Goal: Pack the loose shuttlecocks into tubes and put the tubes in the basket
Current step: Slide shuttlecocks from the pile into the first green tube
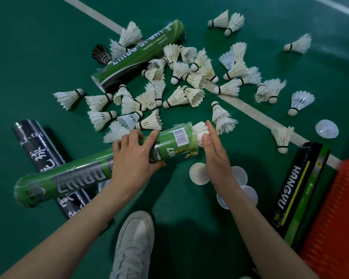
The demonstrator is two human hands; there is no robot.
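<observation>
Far left: black tube (pixel 38 150) flat on the green court floor (pixel 28 57). The held green tube (pixel 69 178) crosses over it. Its long axis runs lower left to upper right, closed end at lower left, open mouth at upper right.

Left hand (pixel 133 156) grips the green tube just past mid-length, toward the mouth, fingers curled over the top, thumb underneath.

A shuttlecock (pixel 200 131) sticks partway out of the mouth, feathers outward. Right hand (pixel 216 158) is at the mouth end with fingers straight and together, flat against those feathers, gripping nothing.

Beyond the hands: loose shuttlecocks (pixel 179 77) scattered in a pile, and a second green tube (pixel 141 55) lying diagonally among them.

Under the right wrist: white caps (pixel 198 174) on the floor. White shoe (pixel 133 244) at bottom centre.

Right: HANGYU tube (pixel 298 194) on the floor, just beside the orange basket (pixel 338 218) at the frame edge.
</observation>
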